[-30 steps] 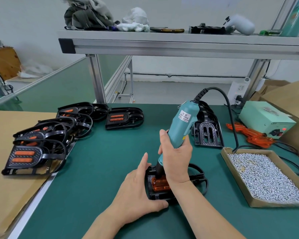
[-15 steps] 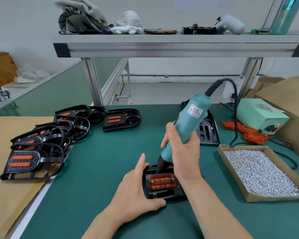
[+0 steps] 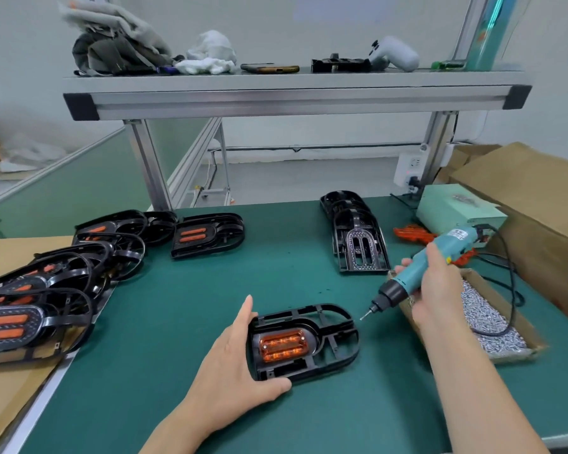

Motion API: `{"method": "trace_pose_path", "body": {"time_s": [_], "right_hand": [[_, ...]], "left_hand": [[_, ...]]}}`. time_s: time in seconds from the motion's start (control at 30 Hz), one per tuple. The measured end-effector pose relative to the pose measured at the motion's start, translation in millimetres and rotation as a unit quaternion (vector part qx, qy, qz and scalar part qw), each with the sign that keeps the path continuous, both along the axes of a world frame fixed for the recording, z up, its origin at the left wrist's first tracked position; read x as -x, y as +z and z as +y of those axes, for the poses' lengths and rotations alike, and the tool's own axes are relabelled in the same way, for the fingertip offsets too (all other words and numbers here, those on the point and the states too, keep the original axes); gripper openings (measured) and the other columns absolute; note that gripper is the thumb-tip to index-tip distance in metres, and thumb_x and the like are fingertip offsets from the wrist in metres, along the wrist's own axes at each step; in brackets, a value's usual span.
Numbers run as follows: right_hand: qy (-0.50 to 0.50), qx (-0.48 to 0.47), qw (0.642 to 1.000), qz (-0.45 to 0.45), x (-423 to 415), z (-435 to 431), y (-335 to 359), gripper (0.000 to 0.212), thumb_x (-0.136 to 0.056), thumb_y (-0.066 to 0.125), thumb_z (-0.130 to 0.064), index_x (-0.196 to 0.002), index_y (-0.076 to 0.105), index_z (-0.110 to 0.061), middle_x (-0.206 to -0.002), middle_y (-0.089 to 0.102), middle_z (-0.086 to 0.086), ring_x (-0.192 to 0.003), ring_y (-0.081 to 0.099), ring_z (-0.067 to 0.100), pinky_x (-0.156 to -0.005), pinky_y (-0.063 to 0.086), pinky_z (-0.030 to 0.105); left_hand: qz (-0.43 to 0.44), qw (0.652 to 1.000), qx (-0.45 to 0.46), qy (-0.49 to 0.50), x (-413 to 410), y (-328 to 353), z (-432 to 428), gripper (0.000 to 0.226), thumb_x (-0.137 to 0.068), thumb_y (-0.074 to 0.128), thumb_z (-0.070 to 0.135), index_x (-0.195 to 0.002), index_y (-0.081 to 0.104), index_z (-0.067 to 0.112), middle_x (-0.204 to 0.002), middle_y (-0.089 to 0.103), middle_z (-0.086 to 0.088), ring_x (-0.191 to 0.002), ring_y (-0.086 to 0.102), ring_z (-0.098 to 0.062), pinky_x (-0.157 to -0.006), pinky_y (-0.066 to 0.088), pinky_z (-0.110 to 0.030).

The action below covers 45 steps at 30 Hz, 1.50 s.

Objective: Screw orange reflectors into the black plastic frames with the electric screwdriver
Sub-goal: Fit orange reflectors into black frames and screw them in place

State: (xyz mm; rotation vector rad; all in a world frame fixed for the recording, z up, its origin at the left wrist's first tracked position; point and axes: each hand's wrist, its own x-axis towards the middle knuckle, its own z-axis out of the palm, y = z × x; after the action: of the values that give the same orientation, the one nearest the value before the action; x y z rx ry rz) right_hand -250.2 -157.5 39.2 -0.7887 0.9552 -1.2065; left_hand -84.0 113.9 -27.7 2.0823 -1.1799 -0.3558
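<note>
A black plastic frame lies flat on the green mat in front of me, with an orange reflector seated in its left half. My left hand holds the frame's left end, index finger along the far edge and thumb along the near edge. My right hand grips the teal electric screwdriver, tilted so its bit points down-left, in the air just right of the frame. The bit tip hangs above the mat, apart from the frame.
A cardboard tray of silver screws sits under my right hand. Bare black frames are stacked behind it. Finished frames lie piled at the left. A pale green power box and loose orange reflectors stand far right.
My right hand has lifted the screwdriver off the reflector and swung it right, over the screw tray's edge. The left hand stays on the frame.
</note>
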Motion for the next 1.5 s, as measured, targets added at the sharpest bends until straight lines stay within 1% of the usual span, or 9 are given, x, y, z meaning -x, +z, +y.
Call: {"method": "trace_pose_path", "body": {"time_s": [0.2, 0.4, 0.6, 0.83, 0.97, 1.07, 1.13, 1.3, 1.5], "right_hand": [[-0.061, -0.062, 0.996, 0.004, 24.0, -21.5, -11.2, 0.047, -0.103, 0.054, -0.026, -0.140, 0.037, -0.002, -0.107, 0.061, 0.016, -0.074, 0.066, 0.020, -0.077, 0.060, 0.037], [-0.108, -0.097, 0.989, 0.021, 36.8, -30.7, -17.3, 0.047, -0.100, 0.058, -0.020, -0.140, 0.038, -0.009, -0.120, 0.058, 0.006, -0.078, 0.066, 0.015, -0.065, 0.052, 0.028], [-0.115, -0.102, 0.987, 0.040, 39.9, -28.3, -21.2, 0.049, -0.096, 0.060, -0.012, -0.140, 0.040, -0.010, -0.120, 0.054, 0.005, -0.087, 0.058, 0.015, -0.075, 0.049, 0.027], [-0.230, 0.113, 0.955, 0.150, 24.5, 12.7, -21.4, 0.059, -0.089, 0.056, 0.004, -0.145, 0.040, -0.007, -0.149, 0.029, 0.012, -0.126, 0.043, 0.016, -0.096, 0.042, 0.014], [-0.093, 0.336, 0.903, 0.252, 2.8, 39.8, -24.6, 0.063, -0.078, 0.046, 0.022, -0.131, 0.056, -0.011, -0.138, 0.045, 0.009, -0.116, 0.051, 0.018, -0.090, 0.046, 0.021], [0.069, 0.463, 0.827, 0.310, -10.2, 53.8, -32.7, 0.076, -0.069, 0.039, 0.031, -0.126, 0.063, -0.014, -0.133, 0.055, 0.000, -0.126, 0.050, 0.010, -0.098, 0.045, 0.023], [0.171, 0.475, 0.801, 0.323, -15.3, 58.0, -35.3, 0.079, -0.069, 0.038, 0.031, -0.124, 0.066, -0.017, -0.132, 0.058, -0.008, -0.129, 0.049, 0.003, -0.103, 0.042, 0.019], [0.265, 0.410, 0.827, 0.279, -24.7, 59.7, -36.4, 0.054, -0.086, 0.059, 0.014, -0.115, 0.071, -0.030, -0.114, 0.067, -0.028, -0.107, 0.062, 0.000, -0.088, 0.047, 0.015], [0.270, 0.380, 0.841, 0.276, -41.7, 57.8, -35.9, 0.024, -0.090, 0.064, 0.001, -0.095, 0.070, -0.021, -0.085, 0.070, -0.006, -0.078, 0.063, 0.015, -0.075, 0.050, 0.027]], "left_hand": [[0.009, 1.000, 0.004, -0.004, 1.8, 3.6, 0.6, 0.132, -0.053, 0.076, 0.070, -0.145, -0.018, 0.060, -0.150, 0.031, 0.030, -0.136, 0.030, 0.012, -0.107, 0.031, -0.017], [0.018, 1.000, 0.007, 0.000, 2.3, 4.9, 0.9, 0.130, -0.051, 0.077, 0.070, -0.141, -0.017, 0.065, -0.147, 0.030, 0.034, -0.134, 0.031, 0.014, -0.104, 0.031, -0.016], [0.052, 0.998, 0.031, 0.014, 1.2, 4.5, 1.8, 0.135, -0.050, 0.082, 0.066, -0.147, -0.012, 0.061, -0.140, 0.032, 0.041, -0.130, 0.039, 0.010, -0.098, 0.035, -0.016], [0.090, 0.993, 0.069, 0.036, 0.4, 7.9, 1.7, 0.136, -0.050, 0.087, 0.059, -0.145, -0.011, 0.065, -0.142, 0.037, 0.037, -0.133, 0.041, 0.005, -0.105, 0.037, -0.025], [0.114, 0.990, 0.069, 0.034, -2.1, 11.7, -3.3, 0.133, -0.050, 0.087, 0.058, -0.145, -0.007, 0.065, -0.140, 0.039, 0.035, -0.125, 0.052, 0.001, -0.104, 0.043, -0.024], [0.153, 0.984, 0.091, 0.033, -8.0, 14.7, -8.1, 0.129, -0.050, 0.086, 0.054, -0.144, -0.003, 0.065, -0.134, 0.043, 0.035, -0.112, 0.051, 0.019, -0.087, 0.040, -0.001], [0.187, 0.976, 0.105, 0.027, -14.4, 18.0, -9.7, 0.131, -0.051, 0.087, 0.054, -0.148, 0.000, 0.059, -0.129, 0.049, 0.039, -0.120, 0.044, 0.022, -0.103, 0.033, -0.010], [0.268, 0.954, 0.126, 0.041, -33.7, 25.6, -7.2, 0.118, -0.055, 0.082, 0.062, -0.150, 0.013, 0.053, -0.117, 0.063, 0.033, -0.114, 0.056, 0.013, -0.105, 0.036, -0.024], [0.348, 0.917, 0.170, 0.098, -46.0, 31.7, -13.1, 0.096, -0.056, 0.068, 0.085, -0.139, 0.050, 0.039, -0.119, 0.070, 0.010, -0.109, 0.069, -0.014, -0.104, 0.048, -0.037]]}}
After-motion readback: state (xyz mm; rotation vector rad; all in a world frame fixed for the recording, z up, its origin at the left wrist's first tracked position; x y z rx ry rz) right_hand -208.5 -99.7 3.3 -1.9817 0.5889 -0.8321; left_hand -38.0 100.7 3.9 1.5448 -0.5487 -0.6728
